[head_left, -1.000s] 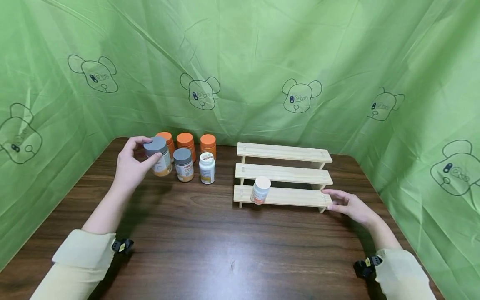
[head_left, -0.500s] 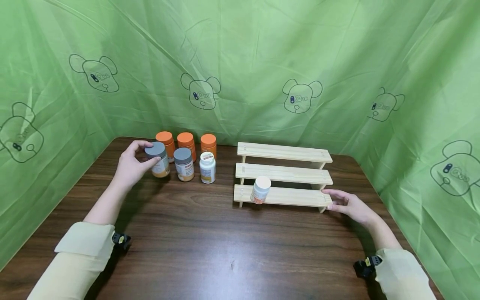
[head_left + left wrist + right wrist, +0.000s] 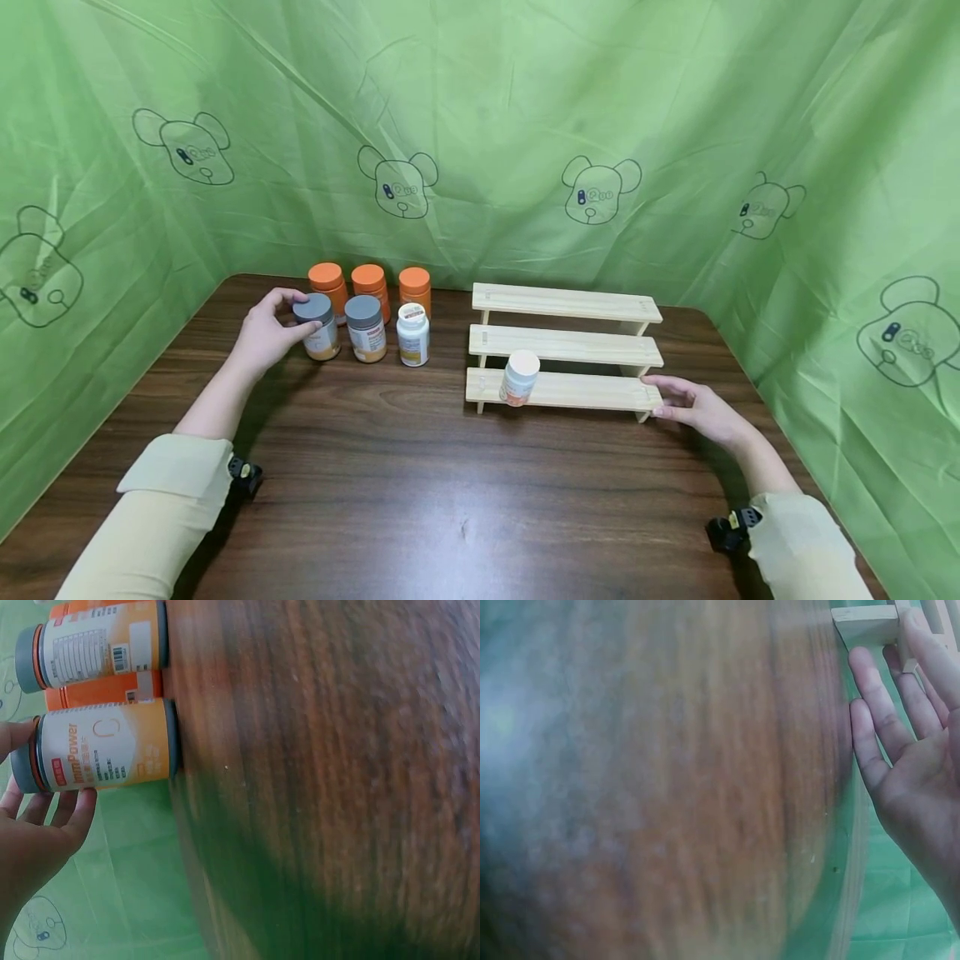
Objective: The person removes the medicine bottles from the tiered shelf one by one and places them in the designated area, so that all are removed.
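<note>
My left hand [image 3: 270, 335] grips a grey-lidded supplement jar [image 3: 322, 340] near its lid. In the left wrist view, the jar [image 3: 109, 746] has a white and orange label, with thumb and fingers on opposite sides. It appears to stand upright on the table. A second grey-lidded jar [image 3: 365, 330] and a white bottle [image 3: 413, 337] stand to its right. At the right, my right hand [image 3: 696, 410] pinches the end of the lowest step of a three-tier wooden display rack [image 3: 585, 390]. A small white bottle [image 3: 521, 379] stands on that step, toward its left.
Several orange-lidded jars stand in a row behind, among them a middle orange jar [image 3: 370, 279]. A brown wooden table [image 3: 420, 492] lies under everything. Green fabric [image 3: 495, 100] with bear drawings encloses the back and sides.
The left hand has brought the grey-lidded jar down toward the table, in line with the second grey-lidded jar. My right hand and the rack have stayed in place.
</note>
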Motion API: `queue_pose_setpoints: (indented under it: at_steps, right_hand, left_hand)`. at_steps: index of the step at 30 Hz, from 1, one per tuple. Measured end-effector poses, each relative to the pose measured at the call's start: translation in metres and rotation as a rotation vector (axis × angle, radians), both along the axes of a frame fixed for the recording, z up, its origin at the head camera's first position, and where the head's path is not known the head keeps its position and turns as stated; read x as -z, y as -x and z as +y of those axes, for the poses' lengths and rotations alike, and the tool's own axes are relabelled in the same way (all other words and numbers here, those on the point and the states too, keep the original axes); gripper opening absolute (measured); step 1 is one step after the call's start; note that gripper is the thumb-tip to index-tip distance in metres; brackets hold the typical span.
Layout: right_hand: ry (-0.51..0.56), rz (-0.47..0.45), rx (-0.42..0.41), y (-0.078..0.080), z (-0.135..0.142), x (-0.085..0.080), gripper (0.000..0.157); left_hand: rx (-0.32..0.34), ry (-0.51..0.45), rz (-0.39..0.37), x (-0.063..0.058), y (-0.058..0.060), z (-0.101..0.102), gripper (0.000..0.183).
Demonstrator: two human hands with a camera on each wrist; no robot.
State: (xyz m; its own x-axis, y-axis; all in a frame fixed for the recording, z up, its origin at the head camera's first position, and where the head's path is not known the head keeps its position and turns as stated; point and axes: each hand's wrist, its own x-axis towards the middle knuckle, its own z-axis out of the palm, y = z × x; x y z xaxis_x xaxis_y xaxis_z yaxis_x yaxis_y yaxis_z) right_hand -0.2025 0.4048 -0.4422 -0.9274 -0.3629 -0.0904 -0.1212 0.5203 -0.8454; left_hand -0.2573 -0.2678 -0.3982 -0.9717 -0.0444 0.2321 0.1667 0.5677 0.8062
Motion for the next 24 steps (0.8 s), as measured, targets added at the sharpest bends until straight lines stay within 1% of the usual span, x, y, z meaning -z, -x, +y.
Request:
queue_pose_setpoints:
  at_steps: [3, 8, 14, 20, 24]
  right_hand:
    - [-0.007, -0.006, 0.020, 0.000, -0.001, -0.002, 0.055]
    - [-0.022, -0.009, 0.022, -0.001, -0.001, -0.004, 0.055]
    - [-0.064, 0.020, 0.020, -0.001, 0.000, -0.004, 0.053]
    - [-0.083, 0.052, 0.025, 0.000, 0.000, -0.002, 0.051]
    - [-0.083, 0.068, 0.024, 0.001, -0.001, -0.001, 0.051]
  left_hand:
    - [0.014, -0.001, -0.010, 0.001, 0.001, 0.000, 0.049]
    - [0.024, -0.005, -0.020, 0.003, 0.003, -0.001, 0.051]
    - [0.031, 0.002, -0.035, 0.004, 0.005, -0.001, 0.052]
    - [0.040, 0.027, -0.048, -0.001, 0.003, 0.000, 0.053]
    - [0.029, 0.057, -0.017, -0.006, 0.000, 0.006, 0.053]
